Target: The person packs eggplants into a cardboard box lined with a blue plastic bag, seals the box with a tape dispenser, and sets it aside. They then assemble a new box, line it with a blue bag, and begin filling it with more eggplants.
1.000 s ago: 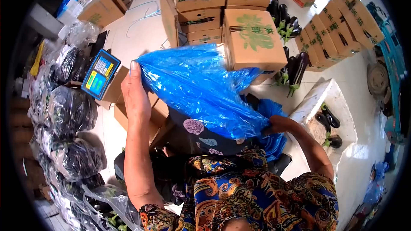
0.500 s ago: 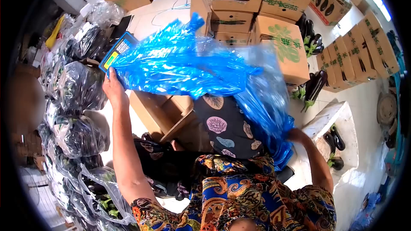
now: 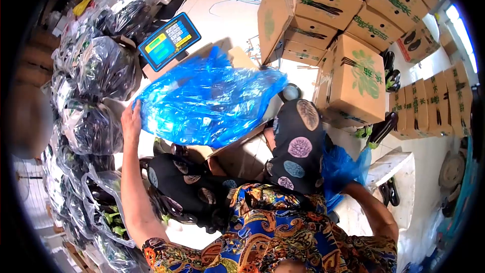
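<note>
Single head-worn fisheye view, looking steeply down, close over lap and floor

1. One blue plastic bag (image 3: pixel 207 103) is spread open just below the scale (image 3: pixel 169 40).
2. One more bunch of blue plastic (image 3: pixel 343 169) sits well to the right of the scale and lower, so there are two blue bundles in all.
3. One scale with a blue display is in view.
4. Two hands are counted: the left hand (image 3: pixel 131 121) shows below and to the left of the scale, while the right hand is hidden in the blue plastic.
5. About a dozen printed cardboard boxes (image 3: pixel 361 78) are stacked to the right of the scale; the exact number cannot be told.
6. Many clear bags of dark vegetables (image 3: pixel 103 68) are piled left of the scale, too crowded to count.
7. A few loose eggplants (image 3: pixel 381 129) lie far right of the scale.
</note>
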### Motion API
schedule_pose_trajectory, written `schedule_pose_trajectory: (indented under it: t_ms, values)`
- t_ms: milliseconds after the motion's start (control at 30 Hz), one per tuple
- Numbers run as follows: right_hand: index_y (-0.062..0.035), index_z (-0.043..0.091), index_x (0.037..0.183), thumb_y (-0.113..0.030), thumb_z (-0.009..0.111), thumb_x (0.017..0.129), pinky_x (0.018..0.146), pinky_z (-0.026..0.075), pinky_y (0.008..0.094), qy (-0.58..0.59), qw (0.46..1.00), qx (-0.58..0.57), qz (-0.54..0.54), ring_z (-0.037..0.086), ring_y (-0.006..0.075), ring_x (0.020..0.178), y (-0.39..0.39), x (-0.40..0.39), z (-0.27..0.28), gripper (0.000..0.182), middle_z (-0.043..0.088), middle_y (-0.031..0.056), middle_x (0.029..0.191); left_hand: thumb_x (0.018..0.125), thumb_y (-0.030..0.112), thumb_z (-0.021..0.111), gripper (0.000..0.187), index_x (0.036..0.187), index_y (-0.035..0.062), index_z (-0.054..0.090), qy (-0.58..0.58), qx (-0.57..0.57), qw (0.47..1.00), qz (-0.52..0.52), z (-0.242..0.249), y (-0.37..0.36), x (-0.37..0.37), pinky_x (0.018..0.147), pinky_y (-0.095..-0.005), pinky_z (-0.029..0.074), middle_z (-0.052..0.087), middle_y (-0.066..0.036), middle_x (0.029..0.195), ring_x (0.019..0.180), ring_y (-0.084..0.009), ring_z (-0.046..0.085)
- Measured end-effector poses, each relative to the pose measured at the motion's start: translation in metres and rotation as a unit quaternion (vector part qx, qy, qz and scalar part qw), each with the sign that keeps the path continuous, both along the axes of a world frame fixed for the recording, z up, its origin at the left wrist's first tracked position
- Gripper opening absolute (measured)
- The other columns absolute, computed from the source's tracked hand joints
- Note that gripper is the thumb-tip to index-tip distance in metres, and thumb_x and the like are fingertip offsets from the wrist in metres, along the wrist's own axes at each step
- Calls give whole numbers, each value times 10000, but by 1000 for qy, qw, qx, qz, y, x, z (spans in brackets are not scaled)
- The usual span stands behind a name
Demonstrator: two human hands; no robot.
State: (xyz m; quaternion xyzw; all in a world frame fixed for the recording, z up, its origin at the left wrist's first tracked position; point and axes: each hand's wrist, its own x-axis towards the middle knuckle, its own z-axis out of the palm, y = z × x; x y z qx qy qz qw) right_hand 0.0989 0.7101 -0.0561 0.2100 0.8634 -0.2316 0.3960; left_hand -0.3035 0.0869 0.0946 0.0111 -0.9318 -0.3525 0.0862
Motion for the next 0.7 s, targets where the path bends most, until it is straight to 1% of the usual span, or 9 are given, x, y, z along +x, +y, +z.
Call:
schedule_pose_trajectory:
  t_ms: [133, 200, 267, 300, 333, 400, 533, 600, 700]
  values:
    - [-108, 720, 950, -265, 634, 824, 632, 514, 429, -9, 1000, -9, 8, 668, 298, 726, -17, -2, 0, 219, 694, 163, 862, 968, 352, 541, 421, 1121, -30, 634, -7, 32, 999, -39, 3, -1, 19, 758, -328, 480, 671, -157, 847, 788, -174, 600]
    - [-108, 720, 950, -262, 632, 828, 630, 514, 427, -2, 1000, -22, 4, 668, 297, 723, -44, -5, -11, 215, 694, 162, 859, 964, 331, 552, 398, 1128, -21, 637, -67, 46, 994, -72, 10, 10, 31, 754, -317, 483, 689, -152, 861, 790, -151, 598]
    - [-109, 720, 951, -259, 630, 832, 628, 514, 425, 14, 999, -35, -9, 668, 295, 719, -79, -11, -25, 212, 693, 162, 857, 951, 295, 567, 342, 1111, 4, 649, -119, -5, 981, -151, 10, 20, 40, 743, -346, 496, 688, -194, 875, 775, -224, 656]
    - [-109, 720, 951, -258, 628, 834, 627, 514, 423, 20, 999, -39, -17, 668, 294, 718, -95, -15, -30, 211, 693, 161, 856, 934, 250, 576, 276, 1080, 31, 660, -127, -66, 970, -198, 8, 23, 42, 730, -387, 502, 659, -236, 879, 802, -367, 669]
    - [-109, 720, 952, -256, 627, 836, 626, 514, 422, 28, 998, -43, -21, 668, 294, 716, -106, -19, -34, 209, 693, 161, 855, 929, 254, 568, 256, 1039, 44, 666, -128, -103, 955, -248, 3, 23, 43, 724, -428, 495, 633, -257, 879, 854, -444, 616]
    - [-109, 720, 952, -254, 625, 839, 624, 515, 420, 21, 998, -51, -36, 668, 292, 713, -116, -17, -34, 207, 693, 160, 852, 932, 272, 554, 271, 1031, 44, 663, -183, -146, 942, -240, 9, 31, 48, 718, -441, 489, 632, -256, 857, 826, -448, 615]
    - [-110, 720, 954, -248, 620, 847, 620, 515, 416, -29, 997, -62, -31, 667, 289, 706, -91, 4, -7, 201, 692, 159, 847, 935, 307, 551, 299, 1007, 42, 669, -161, -149, 963, -155, 2, 16, 40, 715, -442, 488, 636, -262, 857, 810, -431, 632]
    - [-110, 720, 954, -245, 618, 851, 618, 515, 414, -69, 995, -70, -20, 667, 287, 703, -75, 16, 14, 198, 692, 158, 845, 939, 251, 566, 305, 1090, 0, 651, -147, -76, 978, -129, -7, 9, 33, 735, -368, 503, 667, -234, 841, 776, -267, 681]
    - [-111, 720, 955, -241, 615, 857, 616, 515, 410, -144, 986, -88, -5, 667, 285, 698, -54, 23, 49, 195, 692, 157, 841, 947, 233, 568, 301, 1071, -30, 646, -109, -60, 985, -121, -4, 25, 24, 718, -329, 498, 662, -189, 794, 735, -172, 628]
